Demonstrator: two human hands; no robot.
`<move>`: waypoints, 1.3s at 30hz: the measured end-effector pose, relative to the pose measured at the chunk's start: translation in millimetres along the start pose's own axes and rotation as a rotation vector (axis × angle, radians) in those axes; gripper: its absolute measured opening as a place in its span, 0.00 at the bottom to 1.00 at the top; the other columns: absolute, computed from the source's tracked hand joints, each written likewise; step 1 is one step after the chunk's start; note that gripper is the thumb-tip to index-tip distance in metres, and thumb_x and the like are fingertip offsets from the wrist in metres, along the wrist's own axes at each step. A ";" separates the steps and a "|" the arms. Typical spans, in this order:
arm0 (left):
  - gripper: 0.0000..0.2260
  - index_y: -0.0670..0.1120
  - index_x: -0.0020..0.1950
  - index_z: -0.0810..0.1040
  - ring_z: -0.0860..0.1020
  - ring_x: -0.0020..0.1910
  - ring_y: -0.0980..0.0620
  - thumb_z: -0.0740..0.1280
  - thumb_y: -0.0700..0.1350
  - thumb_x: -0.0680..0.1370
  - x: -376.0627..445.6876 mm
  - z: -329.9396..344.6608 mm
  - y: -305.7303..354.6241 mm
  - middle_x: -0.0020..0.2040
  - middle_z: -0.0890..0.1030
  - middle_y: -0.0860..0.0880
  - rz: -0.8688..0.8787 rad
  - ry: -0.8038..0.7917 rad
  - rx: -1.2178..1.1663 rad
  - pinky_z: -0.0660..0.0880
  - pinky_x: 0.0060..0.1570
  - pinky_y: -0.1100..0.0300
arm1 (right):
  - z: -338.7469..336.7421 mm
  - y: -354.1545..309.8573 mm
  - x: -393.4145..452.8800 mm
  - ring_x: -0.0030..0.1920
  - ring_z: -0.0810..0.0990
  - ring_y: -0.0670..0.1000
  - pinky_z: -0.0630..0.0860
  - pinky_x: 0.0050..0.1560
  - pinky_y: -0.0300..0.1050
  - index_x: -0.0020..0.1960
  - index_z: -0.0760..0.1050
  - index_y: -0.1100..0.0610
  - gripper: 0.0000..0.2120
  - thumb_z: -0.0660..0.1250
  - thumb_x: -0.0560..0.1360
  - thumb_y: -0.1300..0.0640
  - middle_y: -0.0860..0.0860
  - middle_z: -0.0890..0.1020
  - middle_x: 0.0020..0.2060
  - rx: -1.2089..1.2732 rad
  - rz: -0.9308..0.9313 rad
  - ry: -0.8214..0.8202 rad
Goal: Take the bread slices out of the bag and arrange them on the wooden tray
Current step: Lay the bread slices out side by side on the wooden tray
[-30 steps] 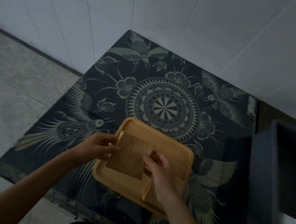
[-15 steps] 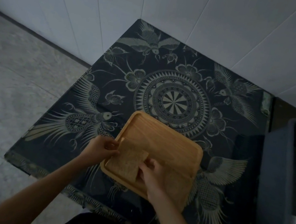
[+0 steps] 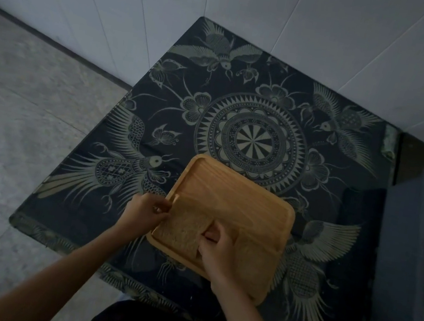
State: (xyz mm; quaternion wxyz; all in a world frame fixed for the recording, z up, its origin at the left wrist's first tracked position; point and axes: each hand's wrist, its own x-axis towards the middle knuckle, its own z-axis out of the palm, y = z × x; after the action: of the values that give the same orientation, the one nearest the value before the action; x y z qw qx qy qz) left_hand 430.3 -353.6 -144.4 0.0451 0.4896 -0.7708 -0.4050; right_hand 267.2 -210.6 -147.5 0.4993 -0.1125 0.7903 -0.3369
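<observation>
A square wooden tray (image 3: 240,200) lies near the front edge of the patterned table. A brown bread slice (image 3: 184,227) rests flat in the tray's near left corner. My left hand (image 3: 144,212) pinches the slice's left edge and my right hand (image 3: 215,249) grips its right edge. A second slice (image 3: 250,262) lies in the tray's near right part, partly behind my right hand. No bag is in view.
The table (image 3: 253,117) has a dark cloth with bird and mandala patterns and stands in a white tiled corner. A dark grey bin (image 3: 410,258) stands close by on the right. Grey floor (image 3: 19,117) lies to the left.
Both hands have lowered the bread slice from a tilted hold above the tray down onto its near left corner. The view has also shifted.
</observation>
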 end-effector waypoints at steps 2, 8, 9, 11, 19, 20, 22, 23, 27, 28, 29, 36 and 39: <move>0.09 0.49 0.51 0.88 0.81 0.40 0.64 0.76 0.40 0.73 -0.1 2.1 0.2 0.46 0.89 0.53 -0.009 0.027 0.009 0.72 0.42 0.76 | 1.1 0.0 -3.1 0.52 0.82 0.44 0.84 0.55 0.50 0.80 0.63 0.45 0.31 0.69 0.80 0.51 0.41 0.78 0.56 -0.046 -0.021 0.000; 0.07 0.48 0.51 0.89 0.77 0.36 0.68 0.77 0.42 0.74 -0.9 4.5 1.6 0.46 0.89 0.52 -0.035 0.047 0.043 0.68 0.39 0.79 | 0.8 -4.7 -7.3 0.54 0.80 0.42 0.78 0.48 0.38 0.82 0.61 0.47 0.31 0.68 0.82 0.52 0.43 0.77 0.58 -0.100 -0.047 -0.016; 0.07 0.48 0.52 0.88 0.79 0.38 0.66 0.76 0.41 0.74 -0.6 3.7 2.4 0.47 0.89 0.51 -0.037 0.042 0.043 0.71 0.41 0.77 | 0.4 -5.5 -8.0 0.54 0.80 0.42 0.78 0.47 0.37 0.82 0.60 0.47 0.31 0.68 0.82 0.53 0.43 0.77 0.58 -0.099 -0.049 -0.021; 0.10 0.47 0.55 0.88 0.83 0.44 0.59 0.75 0.41 0.75 0.2 1.9 3.6 0.48 0.89 0.50 -0.043 0.005 0.041 0.79 0.47 0.68 | -0.5 -7.0 -9.0 0.53 0.80 0.41 0.77 0.46 0.37 0.82 0.60 0.48 0.32 0.67 0.82 0.53 0.42 0.77 0.57 -0.095 -0.047 -0.033; 0.17 0.48 0.65 0.82 0.85 0.50 0.52 0.72 0.46 0.76 -4.7 -1.3 16.0 0.54 0.87 0.50 -0.045 -0.006 0.119 0.81 0.51 0.56 | -10.1 -14.0 -19.4 0.54 0.78 0.41 0.76 0.44 0.36 0.83 0.57 0.46 0.34 0.68 0.81 0.50 0.45 0.76 0.61 -0.096 -0.088 -0.093; 0.18 0.48 0.65 0.81 0.85 0.50 0.52 0.73 0.48 0.75 -5.5 -1.0 20.7 0.55 0.87 0.50 -0.029 0.013 0.115 0.80 0.50 0.57 | -14.0 -14.5 -22.8 0.55 0.78 0.40 0.75 0.42 0.34 0.82 0.57 0.45 0.34 0.68 0.81 0.50 0.45 0.76 0.62 -0.093 -0.117 -0.094; 0.21 0.49 0.66 0.80 0.84 0.49 0.54 0.74 0.50 0.74 -5.2 -0.1 32.6 0.55 0.86 0.51 0.017 0.012 0.093 0.80 0.50 0.57 | -25.9 -15.7 -28.0 0.57 0.77 0.38 0.73 0.44 0.32 0.81 0.60 0.43 0.33 0.69 0.80 0.48 0.44 0.76 0.64 -0.094 -0.182 -0.068; 0.21 0.50 0.67 0.80 0.84 0.48 0.55 0.75 0.51 0.74 -4.4 1.3 40.0 0.55 0.86 0.52 0.045 0.003 0.083 0.80 0.50 0.57 | -34.3 -16.3 -29.9 0.58 0.76 0.37 0.73 0.46 0.31 0.80 0.61 0.42 0.32 0.69 0.80 0.47 0.43 0.77 0.64 -0.093 -0.204 -0.043; 0.23 0.52 0.69 0.77 0.83 0.49 0.58 0.75 0.51 0.74 -2.8 13.3 72.3 0.58 0.84 0.53 0.132 -0.095 -0.024 0.80 0.52 0.60 | -73.9 -12.3 -36.8 0.50 0.75 0.29 0.71 0.42 0.28 0.78 0.64 0.42 0.30 0.70 0.79 0.46 0.32 0.75 0.54 -0.086 -0.255 0.082; 0.23 0.52 0.69 0.77 0.82 0.50 0.58 0.75 0.51 0.75 -3.6 18.4 79.8 0.58 0.83 0.53 0.149 -0.128 -0.043 0.81 0.53 0.58 | -84.0 -10.0 -37.9 0.50 0.75 0.30 0.71 0.42 0.28 0.78 0.66 0.42 0.30 0.70 0.79 0.46 0.31 0.74 0.53 -0.080 -0.263 0.122; 0.23 0.52 0.70 0.76 0.82 0.51 0.57 0.74 0.51 0.76 -4.9 23.8 86.4 0.59 0.82 0.53 0.167 -0.160 -0.046 0.81 0.54 0.57 | -94.0 -7.2 -38.8 0.50 0.76 0.32 0.71 0.42 0.29 0.77 0.66 0.43 0.29 0.71 0.79 0.47 0.32 0.74 0.53 -0.065 -0.263 0.160; 0.26 0.54 0.72 0.72 0.79 0.51 0.58 0.74 0.51 0.75 -14.9 61.8 109.0 0.60 0.80 0.55 0.155 -0.280 -0.006 0.77 0.52 0.60 | -141.3 24.2 -44.7 0.55 0.78 0.38 0.77 0.50 0.40 0.73 0.71 0.43 0.25 0.72 0.78 0.51 0.41 0.80 0.58 0.035 -0.205 0.291; 0.27 0.52 0.73 0.71 0.79 0.50 0.60 0.74 0.52 0.76 -21.7 75.3 113.5 0.57 0.78 0.55 0.114 -0.317 -0.053 0.77 0.48 0.64 | -147.2 36.3 -44.9 0.54 0.78 0.37 0.76 0.49 0.42 0.71 0.73 0.45 0.22 0.72 0.78 0.48 0.41 0.82 0.56 0.045 -0.173 0.317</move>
State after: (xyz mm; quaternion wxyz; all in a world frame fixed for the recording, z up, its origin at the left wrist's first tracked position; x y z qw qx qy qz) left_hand 324.9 -270.9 -111.7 -0.0414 0.3736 -0.7839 -0.4942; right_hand 167.1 -98.5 -98.5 0.3399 -0.1145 0.8387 -0.4098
